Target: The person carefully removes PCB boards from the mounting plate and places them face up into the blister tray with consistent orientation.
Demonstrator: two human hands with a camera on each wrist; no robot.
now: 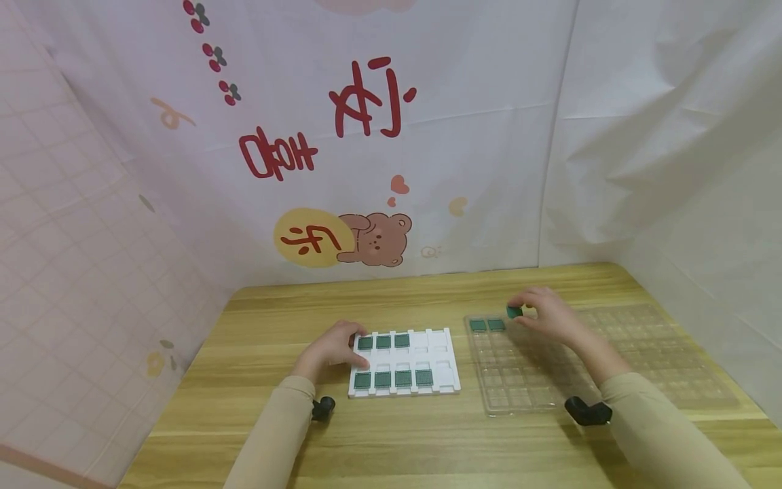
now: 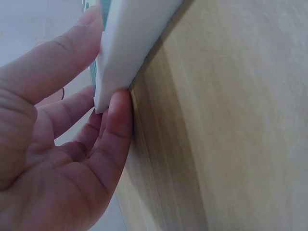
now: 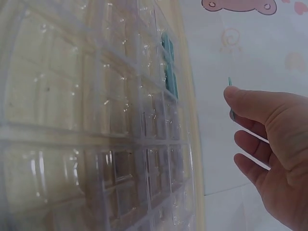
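With your left hand (image 1: 330, 348) you are gripping the left edge of the white tray (image 1: 421, 360), thumb on its upper face, while seven green chips (image 1: 402, 378) are sitting in the white tray, three along its far row and four along its near row. Your right hand (image 1: 544, 314) is pinching a single green chip (image 1: 514, 312) right of the white tray and beyond its far edge. Beside the white tray's right edge, the clear tray (image 1: 513, 395) is lying with two more chips (image 1: 496, 325).
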